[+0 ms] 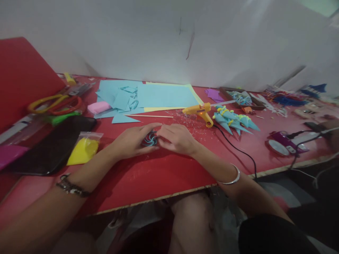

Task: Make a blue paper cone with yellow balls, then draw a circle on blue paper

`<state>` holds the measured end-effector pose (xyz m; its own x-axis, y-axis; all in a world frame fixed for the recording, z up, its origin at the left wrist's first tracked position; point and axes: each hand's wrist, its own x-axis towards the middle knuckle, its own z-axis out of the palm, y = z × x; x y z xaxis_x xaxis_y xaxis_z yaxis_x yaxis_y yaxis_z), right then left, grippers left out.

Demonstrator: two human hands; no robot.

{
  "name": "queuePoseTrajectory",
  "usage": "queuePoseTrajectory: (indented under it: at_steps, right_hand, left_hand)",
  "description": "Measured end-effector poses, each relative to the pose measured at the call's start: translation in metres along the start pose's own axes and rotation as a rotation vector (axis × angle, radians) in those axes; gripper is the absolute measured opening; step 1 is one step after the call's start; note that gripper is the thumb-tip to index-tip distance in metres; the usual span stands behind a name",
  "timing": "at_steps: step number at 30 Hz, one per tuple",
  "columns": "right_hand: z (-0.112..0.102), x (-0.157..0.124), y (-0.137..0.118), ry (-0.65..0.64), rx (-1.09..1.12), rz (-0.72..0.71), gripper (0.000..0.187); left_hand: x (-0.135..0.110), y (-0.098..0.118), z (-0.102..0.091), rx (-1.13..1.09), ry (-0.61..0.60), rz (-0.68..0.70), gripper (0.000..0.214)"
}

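Note:
Between my two hands is a small light-blue piece with curved, swirling strips [150, 139], which looks like a paper spiral. My left hand [134, 141] curls round its left side, thumb and fingers closed about it. At its right edge my right hand [177, 139] has bent fingers pressed together; the fingers partly hide the piece. Just beyond the hands lie a light-blue paper triangle [124, 119] and a thin wooden stick [153, 116]. A yellow glue gun [198, 111] rests to the right, near pointed blue paper cones with yellow bits [234, 120].
Blue paper sheets [166, 95] lie along the wall. On the left are scissors [57, 104], a black phone-like slab [53, 146] and a yellow packet [83, 151]. The glue gun's black cord [238, 151] crosses the table's front edge. A purple device [287, 143] is far right.

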<state>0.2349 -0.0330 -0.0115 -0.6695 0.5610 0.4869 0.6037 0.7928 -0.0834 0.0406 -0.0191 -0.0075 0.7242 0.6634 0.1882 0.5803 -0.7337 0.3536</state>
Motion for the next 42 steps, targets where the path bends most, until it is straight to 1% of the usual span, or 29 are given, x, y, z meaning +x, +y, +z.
queuePoseTrajectory:
  at_steps: [3,5,7,9,12,15,17,19,22,27,29,31,35,42]
  right_hand:
    - [0.000,0.000,0.001,-0.025,0.135,0.081,0.017]
    - [0.000,0.000,0.003,-0.038,0.225,0.132,0.015]
    - [0.001,0.000,0.005,-0.047,0.296,0.172,0.014]
    - [0.001,0.000,0.008,-0.063,0.336,0.203,0.012]
    - [0.002,-0.001,0.011,-0.113,0.360,0.208,0.006]
    - [0.003,-0.001,0.012,-0.148,0.397,0.193,0.003]
    - [0.003,0.000,0.012,-0.151,0.424,0.193,0.003]
    - [0.002,0.000,0.012,-0.146,0.435,0.189,0.002]
    - [0.002,0.000,0.012,-0.146,0.433,0.182,0.003]
    - [0.002,-0.001,0.013,-0.148,0.398,0.184,0.002]
    - [0.001,-0.002,0.014,-0.151,0.381,0.179,0.003]
    - [0.001,-0.001,0.013,-0.159,0.367,0.175,0.003]
    - [0.000,-0.001,0.012,-0.173,0.346,0.174,0.004]
    - [0.001,-0.001,0.011,-0.172,0.294,0.174,0.008]
  left_hand:
    - [0.000,-0.001,-0.002,0.001,0.053,0.023,0.066]
    - [0.000,-0.002,-0.004,0.023,0.121,-0.008,0.065]
    - [-0.001,-0.002,-0.006,0.042,0.193,-0.048,0.054]
    - [-0.001,-0.002,-0.008,0.053,0.231,-0.060,0.040]
    - [0.000,-0.003,-0.007,0.062,0.197,-0.008,0.024]
    - [0.001,-0.006,-0.006,0.055,0.134,0.061,0.019]
    - [0.001,-0.008,-0.005,0.054,0.126,0.066,0.015]
    - [0.000,-0.009,-0.005,0.069,0.146,0.050,0.013]
    - [0.000,-0.009,-0.007,0.095,0.180,0.040,0.014]
    - [0.000,-0.011,-0.008,0.118,0.102,0.108,0.020]
    - [0.000,-0.012,-0.008,0.120,0.094,0.116,0.021]
    - [0.000,-0.012,-0.007,0.108,0.098,0.121,0.023]
    - [0.000,-0.012,-0.007,0.067,0.125,0.180,0.025]
    - [0.002,-0.013,-0.005,0.128,0.141,0.245,0.026]
